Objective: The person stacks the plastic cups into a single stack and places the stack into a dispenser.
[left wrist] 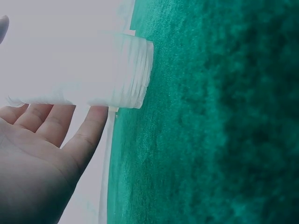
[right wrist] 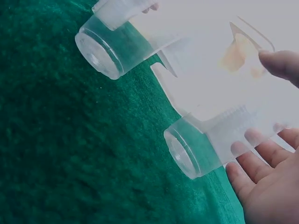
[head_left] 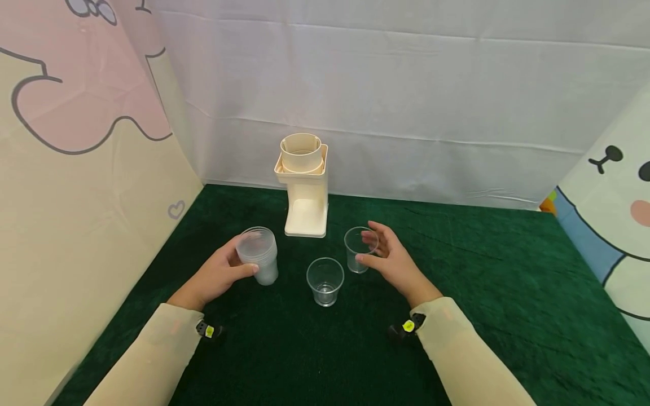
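Observation:
My left hand (head_left: 218, 274) grips a stack of nested clear plastic cups (head_left: 259, 255), thumb on the near side and fingers partly hidden behind. In the left wrist view, the stack (left wrist: 126, 70) lies against the fingers (left wrist: 86, 133). My right hand (head_left: 393, 262) holds a single clear plastic cup (head_left: 358, 260) between thumb and fingers; the fingertips show through its wall. Pale glare in the right wrist view washes out the upper part of this cup (right wrist: 198, 147). Between the hands, another clear cup (head_left: 325, 285) stands upright on the green cloth.
A cream-coloured stand (head_left: 307, 208) with a round holder (head_left: 302, 153) on top stands behind the cups, near the white back curtain (head_left: 406, 101). Dark green cloth (head_left: 508, 293) covers the table. Printed fabric panels (head_left: 91, 197) rise at both sides.

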`<act>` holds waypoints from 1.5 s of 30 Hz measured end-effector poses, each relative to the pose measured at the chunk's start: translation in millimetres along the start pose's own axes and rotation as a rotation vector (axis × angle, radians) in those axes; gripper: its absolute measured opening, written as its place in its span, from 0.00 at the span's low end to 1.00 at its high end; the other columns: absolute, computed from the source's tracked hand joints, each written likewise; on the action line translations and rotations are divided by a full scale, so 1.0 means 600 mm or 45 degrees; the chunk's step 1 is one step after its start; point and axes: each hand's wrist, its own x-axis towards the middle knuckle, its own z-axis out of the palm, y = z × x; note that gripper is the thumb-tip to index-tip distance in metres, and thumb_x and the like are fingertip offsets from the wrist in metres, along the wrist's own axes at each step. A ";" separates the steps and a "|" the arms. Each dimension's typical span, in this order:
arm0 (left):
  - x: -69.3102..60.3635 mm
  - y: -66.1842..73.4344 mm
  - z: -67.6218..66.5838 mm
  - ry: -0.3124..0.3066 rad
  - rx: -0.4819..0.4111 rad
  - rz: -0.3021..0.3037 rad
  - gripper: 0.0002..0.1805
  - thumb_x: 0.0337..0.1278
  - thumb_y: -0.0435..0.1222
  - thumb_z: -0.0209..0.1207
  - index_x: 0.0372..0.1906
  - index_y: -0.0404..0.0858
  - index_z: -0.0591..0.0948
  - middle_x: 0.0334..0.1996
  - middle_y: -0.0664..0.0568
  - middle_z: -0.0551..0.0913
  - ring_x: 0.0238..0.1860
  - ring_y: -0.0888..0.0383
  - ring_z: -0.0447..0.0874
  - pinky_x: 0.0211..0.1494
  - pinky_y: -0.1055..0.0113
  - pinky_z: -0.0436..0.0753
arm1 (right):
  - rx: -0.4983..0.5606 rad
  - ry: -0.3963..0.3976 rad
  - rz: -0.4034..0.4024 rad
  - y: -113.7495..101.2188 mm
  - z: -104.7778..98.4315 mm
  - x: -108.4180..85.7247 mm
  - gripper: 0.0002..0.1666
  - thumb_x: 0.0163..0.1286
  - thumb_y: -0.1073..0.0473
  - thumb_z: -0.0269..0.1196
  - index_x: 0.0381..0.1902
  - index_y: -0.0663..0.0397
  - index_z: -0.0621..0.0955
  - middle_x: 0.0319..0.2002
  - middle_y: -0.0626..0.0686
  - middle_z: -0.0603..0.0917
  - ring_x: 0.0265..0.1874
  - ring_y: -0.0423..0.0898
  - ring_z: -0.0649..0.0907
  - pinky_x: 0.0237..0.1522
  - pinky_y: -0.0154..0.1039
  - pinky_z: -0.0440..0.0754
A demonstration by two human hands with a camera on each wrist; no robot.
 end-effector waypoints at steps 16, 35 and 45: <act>0.001 -0.002 -0.001 -0.002 0.005 0.019 0.38 0.70 0.35 0.63 0.78 0.39 0.59 0.68 0.39 0.69 0.65 0.41 0.71 0.70 0.37 0.68 | 0.048 -0.003 -0.004 -0.005 0.005 0.001 0.46 0.70 0.56 0.71 0.79 0.53 0.61 0.71 0.56 0.72 0.70 0.55 0.71 0.72 0.58 0.65; 0.002 -0.002 0.001 0.006 0.013 0.002 0.38 0.70 0.36 0.63 0.78 0.39 0.59 0.69 0.39 0.69 0.65 0.39 0.70 0.70 0.36 0.66 | 0.022 -0.007 -0.049 -0.054 0.006 -0.001 0.42 0.72 0.56 0.69 0.77 0.49 0.63 0.70 0.57 0.73 0.68 0.55 0.73 0.69 0.58 0.69; 0.001 -0.002 0.002 0.005 0.009 -0.003 0.39 0.70 0.36 0.64 0.79 0.39 0.59 0.69 0.39 0.69 0.65 0.39 0.71 0.70 0.36 0.67 | -0.018 -0.007 -0.061 -0.080 0.006 -0.005 0.43 0.71 0.54 0.70 0.77 0.47 0.62 0.69 0.55 0.73 0.69 0.53 0.73 0.70 0.55 0.70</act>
